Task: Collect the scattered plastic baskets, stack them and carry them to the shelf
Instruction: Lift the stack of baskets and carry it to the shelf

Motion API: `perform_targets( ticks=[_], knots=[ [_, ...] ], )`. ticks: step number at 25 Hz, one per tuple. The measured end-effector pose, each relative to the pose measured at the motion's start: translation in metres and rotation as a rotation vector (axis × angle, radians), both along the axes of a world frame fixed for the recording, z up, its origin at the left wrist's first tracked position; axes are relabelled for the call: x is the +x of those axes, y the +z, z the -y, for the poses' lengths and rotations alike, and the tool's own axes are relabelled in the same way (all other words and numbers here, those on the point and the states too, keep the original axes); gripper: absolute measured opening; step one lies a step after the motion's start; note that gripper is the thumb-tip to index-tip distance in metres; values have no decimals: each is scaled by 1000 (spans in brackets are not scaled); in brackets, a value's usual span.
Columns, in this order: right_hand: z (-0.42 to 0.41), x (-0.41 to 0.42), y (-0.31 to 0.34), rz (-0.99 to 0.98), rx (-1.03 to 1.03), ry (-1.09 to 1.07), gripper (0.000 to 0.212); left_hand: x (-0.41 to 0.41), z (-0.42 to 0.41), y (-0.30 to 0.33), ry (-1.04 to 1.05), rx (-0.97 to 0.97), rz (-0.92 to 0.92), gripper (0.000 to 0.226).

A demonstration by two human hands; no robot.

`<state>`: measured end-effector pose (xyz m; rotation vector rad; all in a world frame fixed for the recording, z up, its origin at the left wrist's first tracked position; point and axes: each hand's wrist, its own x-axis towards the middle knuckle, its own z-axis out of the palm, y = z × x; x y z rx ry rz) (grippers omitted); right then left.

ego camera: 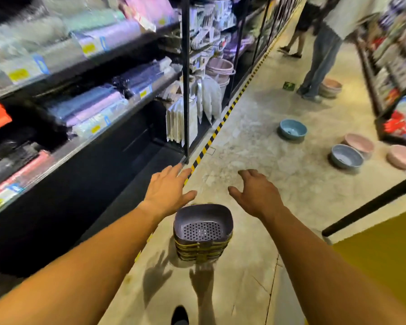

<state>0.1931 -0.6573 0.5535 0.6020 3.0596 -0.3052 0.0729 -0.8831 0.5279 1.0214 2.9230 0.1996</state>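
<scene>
A stack of square plastic baskets (203, 233) stands on the concrete floor below my hands; the top one is purple with a perforated bottom, the lower ones look yellow-green. My left hand (168, 190) hovers above the stack's left side, fingers spread, holding nothing. My right hand (256, 193) hovers above its right side, fingers curled apart, also empty. Neither hand touches the stack. Farther along the aisle lie round basins: a blue one (292, 129), a grey-blue one (347, 157), a pink one (359, 143) and another pink one (402, 157).
A dark shelf unit (80, 141) with wrapped goods runs along the left, edged by yellow-black floor tape (220, 125). Two people (321, 50) stand far up the aisle beside a pile of basins (331, 87). Another shelf (394, 73) lines the right. A black bar (366, 207) and a yellow surface sit at right.
</scene>
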Motion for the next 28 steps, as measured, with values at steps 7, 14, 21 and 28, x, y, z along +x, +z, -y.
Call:
perform_targets(
  ticks=[7, 14, 21, 28],
  knots=[
    [11, 90, -5, 63, 20, 77, 66, 100, 10, 5, 47, 77, 44, 72],
    [-1, 143, -54, 132, -56, 68, 73, 154, 23, -56, 117, 83, 130, 78],
    [-37, 126, -176, 260, -203, 16, 88, 141, 33, -177, 287, 126, 360, 104],
    [-83, 88, -487, 264, -332, -84, 102, 95, 18, -470, 407, 250, 417, 121]
  ],
)
